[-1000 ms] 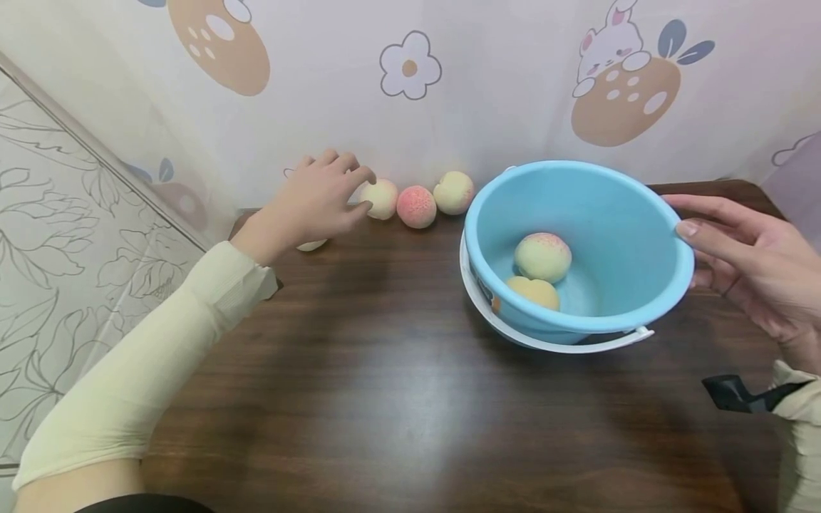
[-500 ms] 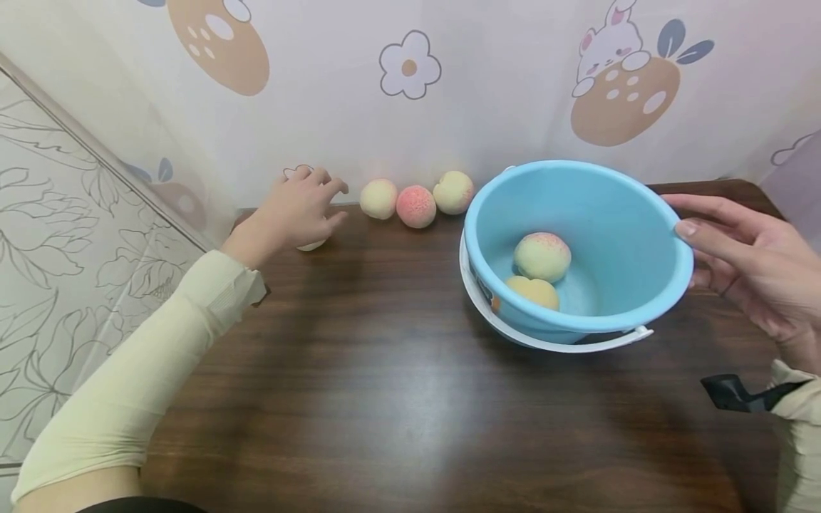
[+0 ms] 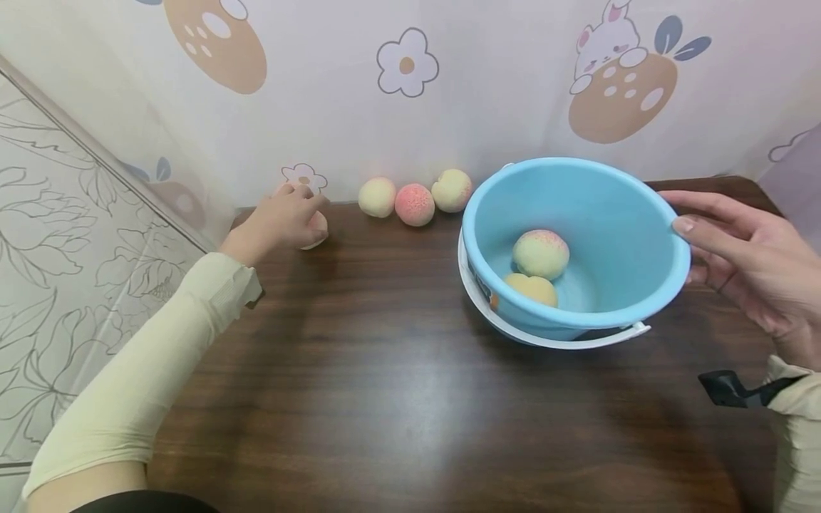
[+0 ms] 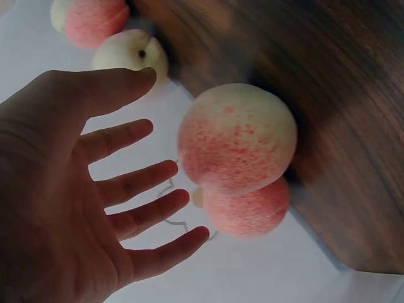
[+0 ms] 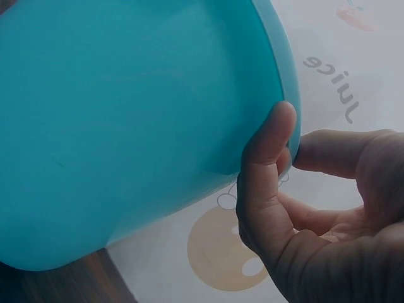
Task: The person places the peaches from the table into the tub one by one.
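My left hand (image 3: 280, 222) is over a pale peach (image 3: 316, 231) at the table's back left. In the left wrist view the fingers of the left hand (image 4: 101, 183) are spread, with a gap before this red-speckled peach (image 4: 237, 139). A pinker peach (image 4: 247, 211) lies just behind it, mostly covered by the hand in the head view. On the right, my right hand (image 3: 760, 260) pinches the rim of a light blue bucket (image 3: 616, 235) between thumb and fingers. Inside the bucket lie a pink-tinged peach (image 3: 541, 254) and a yellower one (image 3: 531, 288).
Along the back edge sit a cream peach (image 3: 377, 197), a pink peach (image 3: 415, 205) and another pale peach (image 3: 452, 190). A white handle (image 3: 551, 343) hangs at the bucket's front. Behind the dark wooden table (image 3: 359, 370) hangs a printed curtain (image 3: 487, 78).
My left hand has moved left and down, away from the row of peaches, to the peach at the back left. My right hand and the bucket have stayed in place.
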`<state>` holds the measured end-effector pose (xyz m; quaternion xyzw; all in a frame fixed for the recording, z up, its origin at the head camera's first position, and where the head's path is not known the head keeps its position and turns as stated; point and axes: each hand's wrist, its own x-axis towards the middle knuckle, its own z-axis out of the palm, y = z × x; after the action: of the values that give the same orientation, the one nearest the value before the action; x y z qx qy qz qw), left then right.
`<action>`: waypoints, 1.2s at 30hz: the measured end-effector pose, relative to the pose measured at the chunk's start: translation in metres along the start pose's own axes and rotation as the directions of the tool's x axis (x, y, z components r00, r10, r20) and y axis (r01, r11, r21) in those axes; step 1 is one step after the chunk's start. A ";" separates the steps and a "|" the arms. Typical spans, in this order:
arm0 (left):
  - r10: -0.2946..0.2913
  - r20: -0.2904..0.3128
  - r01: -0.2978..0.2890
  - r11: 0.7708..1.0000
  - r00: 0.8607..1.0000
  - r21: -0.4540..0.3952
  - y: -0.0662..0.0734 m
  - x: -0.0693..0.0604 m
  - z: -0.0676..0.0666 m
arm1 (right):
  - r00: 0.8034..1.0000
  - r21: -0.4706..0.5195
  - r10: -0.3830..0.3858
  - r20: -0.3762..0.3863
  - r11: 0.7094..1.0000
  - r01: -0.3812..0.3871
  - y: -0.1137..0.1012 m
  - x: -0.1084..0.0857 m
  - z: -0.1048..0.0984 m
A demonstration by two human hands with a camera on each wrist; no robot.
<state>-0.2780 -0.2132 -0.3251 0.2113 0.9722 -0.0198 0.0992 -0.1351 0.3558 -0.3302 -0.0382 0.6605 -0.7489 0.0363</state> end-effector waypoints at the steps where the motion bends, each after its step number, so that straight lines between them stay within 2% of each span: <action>1: 0.014 -0.014 -0.014 1.000 1.000 -0.003 -0.001 -0.001 0.001 | 1.000 0.008 0.000 0.006 1.000 -0.001 0.000 0.000 -0.001; 4: 0.063 -0.056 -0.064 0.998 0.996 -0.013 -0.003 -0.002 0.005 | 1.000 0.014 0.006 0.010 1.000 -0.007 0.000 0.000 -0.002; 7: 0.096 -0.074 -0.099 0.994 0.993 -0.040 -0.007 -0.001 0.010 | 1.000 0.022 0.009 0.019 1.000 -0.009 0.001 0.001 -0.002; 15: 0.037 0.031 -0.034 0.993 0.999 -0.110 -0.014 0.010 0.017 | 0.999 -0.019 0.026 -0.040 0.999 -0.026 -0.002 -0.001 0.003; 20: 0.080 0.007 -0.078 0.992 0.997 -0.102 -0.019 0.014 0.024 | 0.998 -0.038 0.021 -0.052 0.999 -0.023 -0.004 -0.002 0.006; 23: 0.119 -0.017 -0.120 0.990 0.993 -0.080 -0.021 0.015 0.026 | 0.999 -0.026 0.015 -0.036 1.000 -0.016 -0.004 -0.002 0.006; 27: 0.151 -0.019 -0.152 0.987 0.988 -0.062 -0.022 0.017 0.027 | 1.000 -0.012 0.011 -0.024 1.000 -0.012 -0.003 -0.002 0.005; 33: 0.154 0.004 -0.153 0.986 0.988 -0.072 -0.021 0.017 0.026 | 1.000 -0.005 0.017 -0.025 1.000 -0.017 -0.002 -0.002 0.002; 36: 0.160 -0.007 -0.160 0.985 0.987 -0.069 -0.022 0.016 0.026 | 1.000 0.002 0.021 -0.019 1.000 -0.021 -0.001 -0.001 0.001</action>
<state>-0.2960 -0.2286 -0.3541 0.2851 0.9522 0.0221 0.1073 -0.1340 0.3549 -0.3289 -0.0242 0.6606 -0.7493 0.0380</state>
